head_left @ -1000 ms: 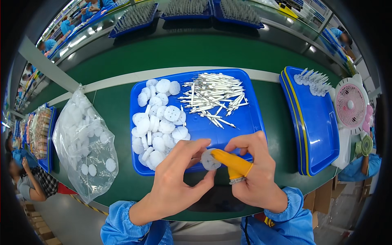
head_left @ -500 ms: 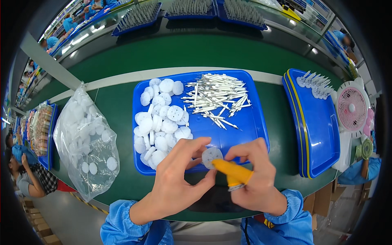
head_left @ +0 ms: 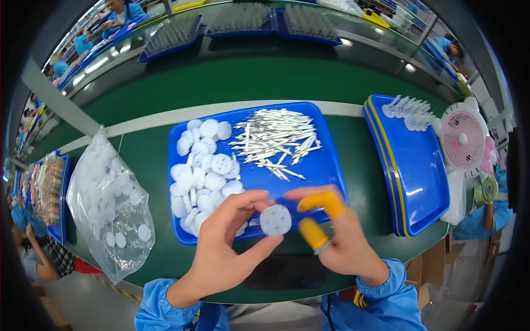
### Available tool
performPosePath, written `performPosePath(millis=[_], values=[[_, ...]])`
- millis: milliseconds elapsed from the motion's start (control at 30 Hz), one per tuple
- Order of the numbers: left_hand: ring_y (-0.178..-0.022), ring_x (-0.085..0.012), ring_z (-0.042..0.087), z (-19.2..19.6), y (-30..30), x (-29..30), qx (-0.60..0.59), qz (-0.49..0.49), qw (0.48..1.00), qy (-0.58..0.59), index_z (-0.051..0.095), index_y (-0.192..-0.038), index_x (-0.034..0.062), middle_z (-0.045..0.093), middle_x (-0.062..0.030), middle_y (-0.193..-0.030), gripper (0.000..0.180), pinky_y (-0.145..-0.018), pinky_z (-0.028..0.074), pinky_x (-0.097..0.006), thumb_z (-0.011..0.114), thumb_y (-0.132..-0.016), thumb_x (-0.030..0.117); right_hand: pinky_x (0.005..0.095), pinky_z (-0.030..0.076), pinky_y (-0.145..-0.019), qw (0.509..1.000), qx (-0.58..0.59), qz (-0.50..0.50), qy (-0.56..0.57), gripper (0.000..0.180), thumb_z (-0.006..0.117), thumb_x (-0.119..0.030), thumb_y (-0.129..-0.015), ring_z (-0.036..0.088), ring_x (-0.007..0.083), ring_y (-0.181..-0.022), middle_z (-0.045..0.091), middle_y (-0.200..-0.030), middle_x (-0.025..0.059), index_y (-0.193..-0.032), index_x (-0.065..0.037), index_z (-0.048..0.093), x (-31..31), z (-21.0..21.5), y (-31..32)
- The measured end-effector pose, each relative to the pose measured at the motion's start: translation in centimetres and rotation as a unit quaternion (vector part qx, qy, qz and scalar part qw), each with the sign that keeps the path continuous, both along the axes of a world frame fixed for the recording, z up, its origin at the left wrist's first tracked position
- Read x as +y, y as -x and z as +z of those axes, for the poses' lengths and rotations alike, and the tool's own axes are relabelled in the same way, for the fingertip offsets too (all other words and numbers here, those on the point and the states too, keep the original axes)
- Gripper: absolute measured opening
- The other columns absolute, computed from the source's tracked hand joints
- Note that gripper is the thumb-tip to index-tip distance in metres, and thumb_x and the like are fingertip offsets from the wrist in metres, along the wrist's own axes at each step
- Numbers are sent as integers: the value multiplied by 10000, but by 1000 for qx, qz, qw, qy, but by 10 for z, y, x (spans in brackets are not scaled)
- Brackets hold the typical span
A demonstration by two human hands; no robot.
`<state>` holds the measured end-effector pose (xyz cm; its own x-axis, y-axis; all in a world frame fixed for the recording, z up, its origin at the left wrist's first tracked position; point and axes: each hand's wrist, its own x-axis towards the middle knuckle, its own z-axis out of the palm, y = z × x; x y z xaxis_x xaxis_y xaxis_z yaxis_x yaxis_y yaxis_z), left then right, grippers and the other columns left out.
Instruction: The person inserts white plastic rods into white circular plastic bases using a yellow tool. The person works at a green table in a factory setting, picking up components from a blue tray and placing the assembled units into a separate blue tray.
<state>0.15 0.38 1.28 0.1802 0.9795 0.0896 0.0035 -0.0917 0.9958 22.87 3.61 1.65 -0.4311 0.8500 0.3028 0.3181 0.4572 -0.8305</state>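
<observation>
Between thumb and fingers, my left hand [head_left: 234, 240] holds up a round white plastic disc [head_left: 275, 220] with small markings or holes on its face. Just right of the disc is my right hand [head_left: 337, 231], slightly blurred, with yellow covers on thumb and forefinger. Those two fingers are apart, and nothing shows between them. Behind both hands lies a blue tray [head_left: 329, 165]. A heap of white discs [head_left: 207, 165] fills its left side, and a pile of thin white sticks [head_left: 276, 135] with metallic ends lies at its upper right.
At left lies a clear plastic bag [head_left: 113, 207] of discs. Stacked blue and yellow trays [head_left: 417, 187] stand at right, with disc-and-stick pieces [head_left: 409, 112] in the top one. Beyond them is a pink fan [head_left: 464, 139]. Filled trays [head_left: 240, 19] line the far shelf; people sit farther off.
My right thumb and forefinger have come away from the disc and spread apart. My left hand still holds the disc, its face now turned more toward me. The view has shifted slightly.
</observation>
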Motion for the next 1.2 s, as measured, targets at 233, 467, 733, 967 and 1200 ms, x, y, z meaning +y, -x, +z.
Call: performPosePath(millis=[233, 467, 733, 967, 1200], values=[[-1313, -259, 608, -4, -5, -8, -42, -23, 998, 34, 536, -1447, -38, 630, -134, -1298, 685, -1130, 490, -440, 860, -849, 49, 370, 572, -895, 991, 39, 30, 127, 275, 785, -23, -935, 739, 270, -1027, 757, -1094, 144, -1196, -31, 696, 0, 17, -43], [-1090, -235, 697, -6, -4, -1, 118, -18, 992, -50, 656, -1275, -37, 649, -137, -1206, 436, -979, 550, -359, 791, -863, 4, 298, 550, -746, 953, -34, -301, 2, 161, 696, -2, -938, 677, 107, -807, 753, -864, 59, -1060, 46, 790, 84, 29, -176], [-961, -247, 712, -2, -2, 4, 223, 51, 967, -113, 701, -1188, -20, 704, -141, -1019, 361, -821, 535, -343, 769, -835, -44, 530, 580, -811, 856, -295, -417, -86, 232, 644, -8, -826, 723, 499, -873, 719, -894, 335, -1002, 91, 758, 178, 12, -214], [-1103, -376, 612, 2, 12, 11, 450, 78, 871, -179, 707, -1202, 6, 673, -159, -1177, 383, -933, 488, -439, 822, -838, 40, 509, 575, -764, 840, -319, -362, -250, 229, 769, -136, -908, 725, 433, -861, 742, -969, 239, -1079, 15, 784, 116, 30, -117], [-1123, -323, 583, 0, 9, 11, 533, 19, 827, -177, 698, -1216, -5, 614, -151, -1220, 408, -933, 449, -444, 847, -863, 136, 430, 489, -905, 939, -283, -19, -194, 208, 786, -100, -829, 607, 318, -1058, 659, -1025, 148, -984, 39, 777, 56, -19, 19]])
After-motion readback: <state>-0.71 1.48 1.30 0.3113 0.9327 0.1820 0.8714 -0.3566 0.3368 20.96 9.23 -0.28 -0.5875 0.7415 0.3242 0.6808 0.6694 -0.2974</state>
